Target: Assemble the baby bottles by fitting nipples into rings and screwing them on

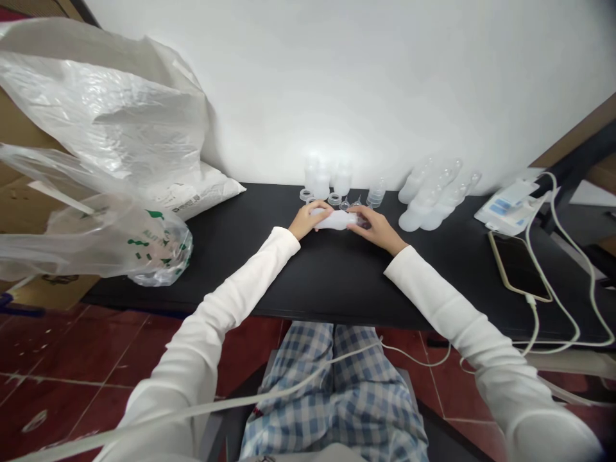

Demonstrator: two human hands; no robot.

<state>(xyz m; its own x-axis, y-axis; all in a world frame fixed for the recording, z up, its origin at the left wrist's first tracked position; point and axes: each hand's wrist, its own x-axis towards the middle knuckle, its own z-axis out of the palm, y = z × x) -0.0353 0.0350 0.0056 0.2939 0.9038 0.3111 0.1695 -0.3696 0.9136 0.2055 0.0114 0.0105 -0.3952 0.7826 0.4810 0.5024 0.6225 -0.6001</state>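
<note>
A frosted white plastic bottle (337, 221) lies sideways above the black table, and both hands hold it. My left hand (308, 219) grips its left end. My right hand (378, 230) wraps the far right end, where a small clear part shows between the fingers. Just behind my hands stand several frosted bottles (332, 181), a ribbed clear container (376, 192), and small clear plastic rings (334, 199). To the right, several more bottles (428, 196) lie in a tilted row against the wall.
The black table (308, 289) runs along a white wall. Large plastic bags (106, 135) and a white sack (197, 189) crowd the left end. A phone (518, 266), white cables and a white packet (510, 206) lie on the right. My checked trousers are below the table edge.
</note>
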